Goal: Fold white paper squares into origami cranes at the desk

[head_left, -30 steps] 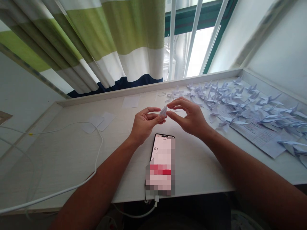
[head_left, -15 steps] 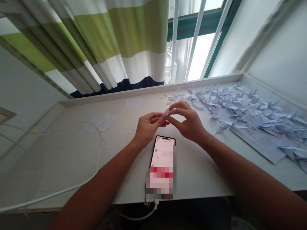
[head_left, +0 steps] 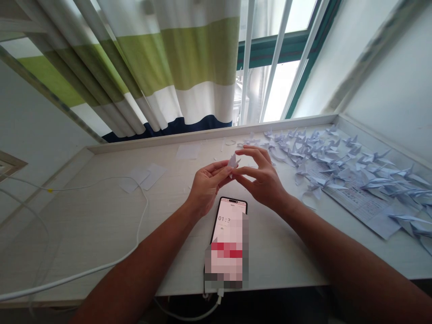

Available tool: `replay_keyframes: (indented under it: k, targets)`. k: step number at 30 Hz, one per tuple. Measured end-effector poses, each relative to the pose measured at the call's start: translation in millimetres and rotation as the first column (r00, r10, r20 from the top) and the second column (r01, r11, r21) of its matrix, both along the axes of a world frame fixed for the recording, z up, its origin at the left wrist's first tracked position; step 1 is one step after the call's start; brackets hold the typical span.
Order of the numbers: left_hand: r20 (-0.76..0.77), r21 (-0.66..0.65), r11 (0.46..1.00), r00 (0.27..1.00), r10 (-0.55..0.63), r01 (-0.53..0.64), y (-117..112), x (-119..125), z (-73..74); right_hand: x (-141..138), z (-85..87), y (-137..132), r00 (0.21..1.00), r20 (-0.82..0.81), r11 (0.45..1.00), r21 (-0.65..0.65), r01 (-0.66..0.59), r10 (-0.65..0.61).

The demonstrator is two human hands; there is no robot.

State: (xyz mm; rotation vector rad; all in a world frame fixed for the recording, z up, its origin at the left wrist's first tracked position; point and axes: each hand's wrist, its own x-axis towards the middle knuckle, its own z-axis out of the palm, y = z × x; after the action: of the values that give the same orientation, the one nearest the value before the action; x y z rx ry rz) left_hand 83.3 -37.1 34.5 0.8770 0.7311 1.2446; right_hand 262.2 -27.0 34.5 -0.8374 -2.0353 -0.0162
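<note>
Above the desk, my left hand [head_left: 206, 186] pinches a small white paper crane [head_left: 232, 161] between thumb and fingers, its pointed tip up. From the other side my right hand [head_left: 261, 175] reaches in, index finger and thumb meeting at the crane's lower edge. Its other fingers are raised and spread, one near the tip. Part of the crane is hidden behind the fingertips. Directly below the hands lies a phone [head_left: 232, 211] with a lit timer screen, partly blurred out.
Many folded paper cranes [head_left: 317, 144] cover the right side of the desk, some on a printed sheet [head_left: 364, 211]. Paper squares [head_left: 153, 175] lie at left, another sheet [head_left: 187, 151] behind. A white cable [head_left: 143, 198] loops across the left; a charging cable [head_left: 220, 294] hangs off the front edge.
My right hand's upper fingers have lifted and spread from the crane, so more of it shows. My left hand keeps its hold. The view has tilted slightly upward.
</note>
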Motion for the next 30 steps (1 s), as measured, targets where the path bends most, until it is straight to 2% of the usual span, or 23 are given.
replay_keyframes:
  k: [5,8,11,14,17,21,25,30]
  targets:
    - [-0.011,-0.029,0.999,0.999,0.035,-0.036,2,1,-3.7,2,2.3,-2,0.997,0.006,0.996,-0.054,-0.074,0.074]
    - [-0.046,-0.007,0.995,0.994,0.099,-0.099,1,3,-5.6,-2,3.6,-4,0.973,-0.217,0.972,-0.201,-0.118,0.073]
    - [-0.114,0.051,0.989,0.983,0.143,-0.138,-1,5,-8.5,-7,3.8,-5,0.884,-0.468,0.88,-0.43,-0.201,-0.027]
    - [-0.164,0.092,0.986,0.974,0.156,-0.142,-2,7,-10.9,-9,4.0,-4,0.831,-0.548,0.789,-0.552,-0.27,-0.099]
    - [-0.16,0.092,0.983,0.972,0.172,-0.159,-1,8,-11.1,-6,4.9,-1,0.815,-0.563,0.757,-0.59,-0.281,-0.136]
    - [-0.143,0.026,0.988,0.978,0.153,-0.151,0,6,-9.0,-1,5.2,1,0.816,-0.576,0.706,-0.593,-0.387,-0.037]
    - [-0.14,-0.023,0.996,0.986,0.086,-0.09,-1,5,-7.7,-1,4.8,2,0.796,-0.605,0.685,-0.587,-0.431,-0.017]
    - [-0.097,-0.044,0.999,0.995,-0.01,0.006,-1,4,-8.4,1,7.2,2,0.77,-0.638,0.62,-0.614,-0.488,-0.026]
